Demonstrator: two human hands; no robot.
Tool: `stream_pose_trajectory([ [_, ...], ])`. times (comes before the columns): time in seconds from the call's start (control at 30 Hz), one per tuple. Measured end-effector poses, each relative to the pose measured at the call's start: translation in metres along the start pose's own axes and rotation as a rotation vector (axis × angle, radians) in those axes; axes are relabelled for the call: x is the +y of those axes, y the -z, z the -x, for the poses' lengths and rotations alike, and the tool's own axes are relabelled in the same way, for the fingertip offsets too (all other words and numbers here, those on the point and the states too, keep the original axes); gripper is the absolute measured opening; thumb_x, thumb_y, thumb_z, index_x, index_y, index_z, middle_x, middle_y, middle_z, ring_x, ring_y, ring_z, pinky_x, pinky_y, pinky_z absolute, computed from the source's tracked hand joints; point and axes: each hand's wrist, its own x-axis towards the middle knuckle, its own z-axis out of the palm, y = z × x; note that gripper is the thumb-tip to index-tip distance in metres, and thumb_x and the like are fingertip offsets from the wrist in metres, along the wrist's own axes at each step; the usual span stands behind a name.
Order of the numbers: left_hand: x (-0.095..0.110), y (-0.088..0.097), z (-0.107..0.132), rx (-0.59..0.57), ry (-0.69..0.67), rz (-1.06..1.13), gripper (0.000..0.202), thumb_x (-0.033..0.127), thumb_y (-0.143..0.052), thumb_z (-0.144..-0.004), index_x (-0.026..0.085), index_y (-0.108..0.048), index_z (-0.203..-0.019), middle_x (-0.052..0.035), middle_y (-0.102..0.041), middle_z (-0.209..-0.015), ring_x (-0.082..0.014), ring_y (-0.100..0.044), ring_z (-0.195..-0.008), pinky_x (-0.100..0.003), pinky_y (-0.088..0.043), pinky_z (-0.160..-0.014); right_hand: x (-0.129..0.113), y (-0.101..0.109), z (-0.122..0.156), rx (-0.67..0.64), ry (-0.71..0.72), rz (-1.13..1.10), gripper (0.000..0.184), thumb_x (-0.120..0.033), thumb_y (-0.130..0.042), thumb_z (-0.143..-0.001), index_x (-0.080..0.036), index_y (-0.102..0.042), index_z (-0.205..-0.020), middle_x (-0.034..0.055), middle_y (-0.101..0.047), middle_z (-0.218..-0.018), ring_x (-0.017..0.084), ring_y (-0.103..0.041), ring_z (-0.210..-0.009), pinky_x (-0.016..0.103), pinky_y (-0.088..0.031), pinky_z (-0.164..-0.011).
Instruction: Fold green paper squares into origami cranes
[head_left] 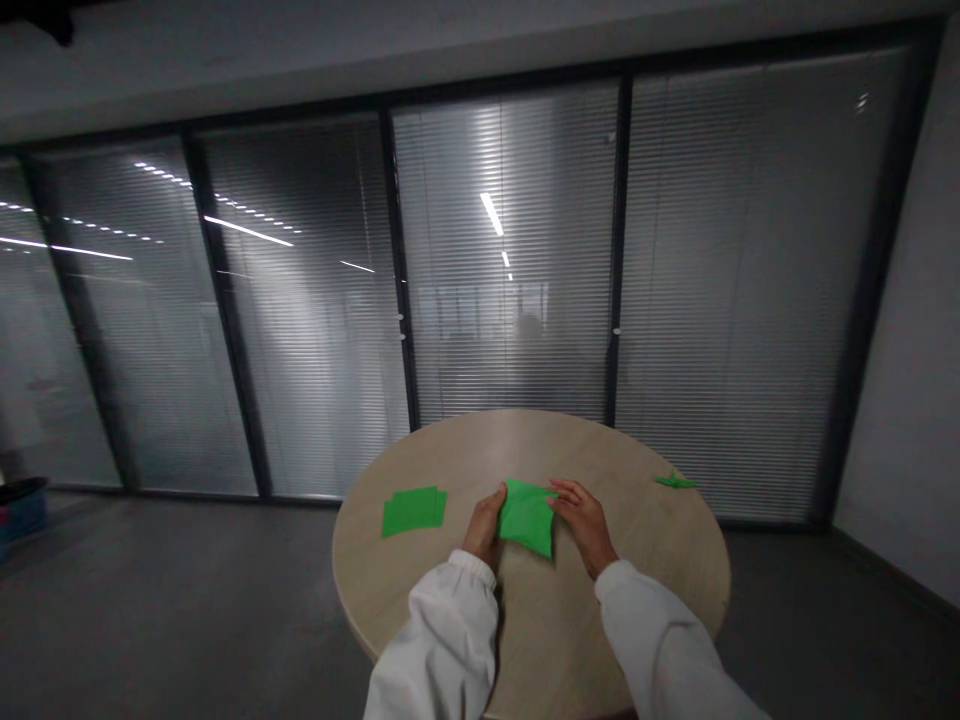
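White sleeves reach in from below. The left hand [484, 527] and right hand [581, 517] pinch opposite edges of a green paper sheet [527, 517] at the round table's [540, 620] middle, fingers closed on it, I think. An uneven pull might skew the crease. It looks bright, thin, partly folded. Further off lie a green stack [413, 510] and a small folded piece [675, 481].

Green paper stack [413, 511] left; folded piece [675, 481] far right; tabletop [525, 440] between bare.
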Motion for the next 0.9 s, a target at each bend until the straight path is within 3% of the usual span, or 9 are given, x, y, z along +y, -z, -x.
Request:
stream_pose_trajectory([
  [0.2, -0.004, 0.004, -0.004, -0.008, -0.110, -0.140, 0.053, 0.059, -0.064, -0.065, 0.009, -0.069, -0.081, -0.0100, -0.071, -0.076, -0.0190, -0.062, -0.068, -0.028, -0.045, -0.063, 0.012, 0.000, -0.002, -0.055, -0.117, 0.047, 0.041, -0.045, -0.073, -0.061, -0.016, -0.066, -0.089, 0.0081, -0.072, -0.083, 0.022, -0.066, -0.073, 0.030, -0.050, -0.060],
  [0.5, -0.002, 0.001, 0.000, -0.002, -0.222, -0.488, 0.044, 0.048, -0.068, -0.066, 0.013, -0.071, -0.091, -0.0092, -0.071, -0.081, -0.0199, -0.061, -0.072, -0.026, -0.044, -0.064, 0.017, -0.002, -0.005, -0.041, -0.064, 0.173, 0.032, -0.042, -0.070, -0.062, -0.017, -0.066, -0.082, 0.0064, -0.070, -0.078, 0.021, -0.064, -0.070, 0.026, -0.047, -0.053],
  [0.67, -0.001, 0.003, 0.004, 0.018, -0.260, -0.677, 0.034, 0.045, -0.068, -0.065, 0.013, -0.073, -0.075, -0.0056, -0.067, -0.065, -0.0181, -0.055, -0.061, -0.025, -0.039, -0.056, 0.018, -0.003, -0.005, -0.075, -0.062, 0.202, 0.036, -0.045, -0.070, -0.061, -0.017, -0.066, -0.083, 0.0073, -0.071, -0.082, 0.022, -0.064, -0.072, 0.026, -0.047, -0.053],
  [0.8, -0.004, 0.006, 0.000, 0.065, -0.268, -0.633, 0.038, 0.049, -0.062, -0.069, 0.012, -0.070, -0.066, -0.0017, -0.061, -0.055, -0.0144, -0.049, -0.054, -0.023, -0.035, -0.052, 0.021, -0.005, -0.004, -0.103, -0.101, 0.165, 0.044, -0.046, -0.073, -0.057, -0.018, -0.063, -0.089, 0.0061, -0.071, -0.082, 0.021, -0.064, -0.070, 0.027, -0.048, -0.055],
  [0.9, -0.008, 0.008, -0.004, 0.085, -0.219, -0.548, 0.044, 0.054, -0.061, -0.067, 0.011, -0.068, -0.064, -0.0011, -0.059, -0.053, -0.0145, -0.050, -0.053, -0.023, -0.035, -0.050, 0.023, -0.005, -0.002, -0.143, -0.142, 0.142, 0.039, -0.046, -0.074, -0.056, -0.018, -0.062, -0.080, 0.0047, -0.070, -0.073, 0.020, -0.063, -0.063, 0.026, -0.046, -0.052],
])
